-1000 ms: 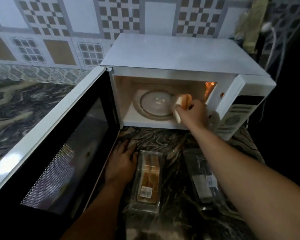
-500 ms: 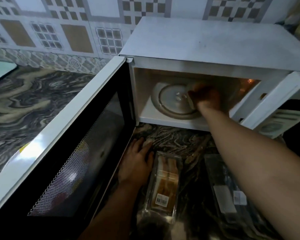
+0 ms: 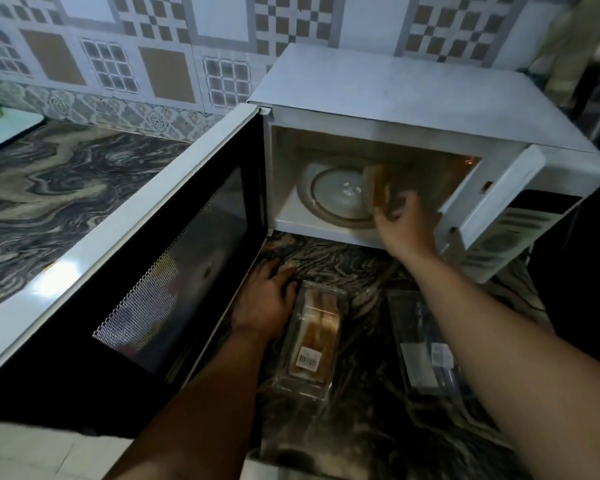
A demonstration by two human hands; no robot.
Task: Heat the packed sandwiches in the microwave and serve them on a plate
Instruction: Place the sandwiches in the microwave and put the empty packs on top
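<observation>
The white microwave (image 3: 413, 109) stands with its door (image 3: 146, 258) swung wide to the left. A bare sandwich half (image 3: 378, 187) leans on the right side of the glass turntable (image 3: 333, 197). My right hand (image 3: 404, 226) hovers at the cavity's front edge, fingers loosely spread just below the sandwich; I cannot tell whether the fingertips touch it. My left hand (image 3: 267, 301) rests flat on the marble counter, beside a clear plastic pack (image 3: 312, 336) that holds sandwiches and bears a barcode label.
A second clear pack (image 3: 426, 341), seemingly empty, lies on the dark marbled counter (image 3: 66, 188) under my right forearm. The open door blocks the space to the left of the cavity. A white board with a green thing (image 3: 0, 123) sits far left.
My right hand carried the sandwich half into the cavity, let it go on the turntable's right side, and has drawn back toward the front edge. My left hand stayed put.
</observation>
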